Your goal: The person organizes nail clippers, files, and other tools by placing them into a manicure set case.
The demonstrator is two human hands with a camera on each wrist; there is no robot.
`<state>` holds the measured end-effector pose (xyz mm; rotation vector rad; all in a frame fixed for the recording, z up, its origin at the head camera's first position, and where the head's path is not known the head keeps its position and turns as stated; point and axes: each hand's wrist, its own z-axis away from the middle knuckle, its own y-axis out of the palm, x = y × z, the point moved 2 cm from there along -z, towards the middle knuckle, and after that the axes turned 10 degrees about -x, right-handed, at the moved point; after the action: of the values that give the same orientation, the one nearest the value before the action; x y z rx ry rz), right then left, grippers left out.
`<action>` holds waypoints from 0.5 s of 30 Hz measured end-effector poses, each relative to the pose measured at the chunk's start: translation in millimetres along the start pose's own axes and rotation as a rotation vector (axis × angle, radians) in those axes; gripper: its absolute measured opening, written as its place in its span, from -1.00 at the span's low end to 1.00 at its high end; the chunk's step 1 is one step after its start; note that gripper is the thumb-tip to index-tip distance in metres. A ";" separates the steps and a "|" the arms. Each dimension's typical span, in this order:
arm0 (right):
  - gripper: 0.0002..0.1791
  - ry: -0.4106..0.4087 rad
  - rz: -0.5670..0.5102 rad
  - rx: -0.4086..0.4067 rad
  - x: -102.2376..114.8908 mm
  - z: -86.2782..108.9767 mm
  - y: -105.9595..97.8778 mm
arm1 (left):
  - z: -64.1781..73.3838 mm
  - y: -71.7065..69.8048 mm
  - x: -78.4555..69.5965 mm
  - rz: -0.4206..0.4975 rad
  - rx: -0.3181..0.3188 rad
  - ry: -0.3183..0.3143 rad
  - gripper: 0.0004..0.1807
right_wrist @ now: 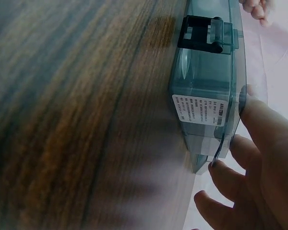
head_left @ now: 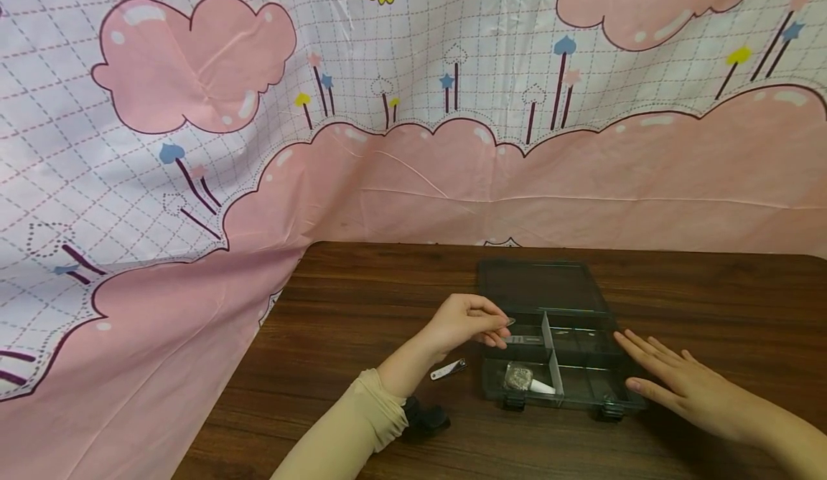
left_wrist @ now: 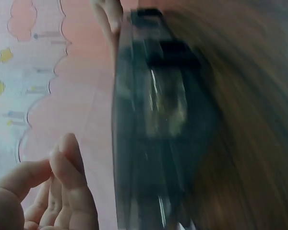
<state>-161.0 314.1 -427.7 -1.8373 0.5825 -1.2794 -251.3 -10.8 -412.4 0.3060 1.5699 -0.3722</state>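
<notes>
My left hand (head_left: 466,322) is over the left side of a see-through dark organizer box (head_left: 591,379). Its thumb and forefinger pinch a small shiny piece (head_left: 511,321), too small to tell its kind. My right hand (head_left: 691,387) touches the box's right edge with spread, nearly straight fingers (right_wrist: 225,177). A glittery bottle with a white cap, like nail polish (head_left: 519,377), lies in the front left compartment. Behind it, partly under my left hand, is a flat grey strip (head_left: 525,340). Nail clippers (head_left: 448,369) lie on the table left of the box.
The box lid (head_left: 536,286) lies folded back behind the box. Grey dividers (head_left: 554,372) split the inside, and two latches (head_left: 610,412) hang at the front. A dark strap-like object (head_left: 426,419) shows by the left sleeve. A printed cloth (head_left: 426,200) hangs behind the wooden table (head_left: 375,286).
</notes>
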 end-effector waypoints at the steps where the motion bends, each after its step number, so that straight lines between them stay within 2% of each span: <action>1: -0.28 0.001 -0.001 -0.001 -0.2 0.2 -0.1 | -0.2 6.0 -1.5 0.019 0.015 -0.003 -0.84; 4: -0.28 0.004 0.002 -0.005 -1.0 0.6 -0.4 | -1.6 24.4 -3.9 -0.006 0.028 0.022 -0.86; 8: -0.29 0.005 0.008 -0.009 -2.0 0.8 -0.1 | -3.5 51.7 -4.9 -0.088 0.040 0.066 -0.89; 15: -0.30 0.000 0.014 -0.009 -2.2 1.0 0.3 | -3.7 98.6 -7.2 -0.108 0.126 0.044 -0.88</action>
<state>-160.9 316.0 -429.3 -1.8376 0.6006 -1.2695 -213.3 80.5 -409.7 0.3289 1.6134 -0.5531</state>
